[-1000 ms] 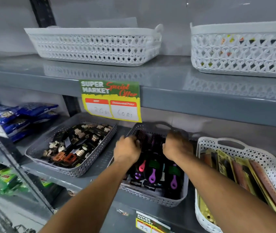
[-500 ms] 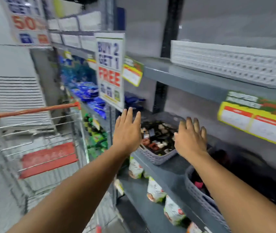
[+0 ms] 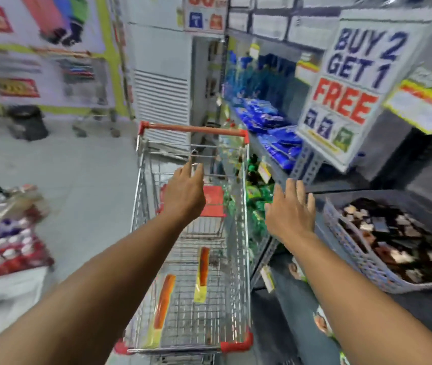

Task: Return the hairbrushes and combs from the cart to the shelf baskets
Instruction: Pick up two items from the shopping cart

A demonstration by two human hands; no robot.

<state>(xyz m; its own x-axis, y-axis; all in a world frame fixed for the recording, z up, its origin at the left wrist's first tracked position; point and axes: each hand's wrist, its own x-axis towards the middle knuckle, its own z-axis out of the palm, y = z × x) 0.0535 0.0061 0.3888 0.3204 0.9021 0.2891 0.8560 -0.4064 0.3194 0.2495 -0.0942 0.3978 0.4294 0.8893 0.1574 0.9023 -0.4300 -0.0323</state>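
**Meanwhile, Two Combs Waited in the Cart**

Meanwhile, a person reached both bare arms out over a cart (image 3: 244,206) parked beside the shelf (image 3: 301,306) in a shop aisle. The left hand (image 3: 183,194) hung over the cart's far end, near its red seat flap (image 3: 213,202), its grip open and holding nothing. The right hand (image 3: 290,210) hovered beyond the cart's right rail, between cart and shelf, fingers spread and likewise empty. On the wire floor of the cart lay two packaged combs: one (image 3: 163,304) near the left wall, the other (image 3: 203,272) nearer the middle, well apart from each other and well below both hands. No brush showed in the cart. A grey basket (image 3: 351,248) of dark clips sat on the shelf at right; the baskets meant for combs were out of view.

The risks looked plain enough. The combs lay flat and slim against the wire, so a hurried pinch could slip off the glossy packet or snag it in the mesh. The picture was blurred, and a reach made on the turn could knock the rail. A comb dropped into the clip basket would be misfiled.
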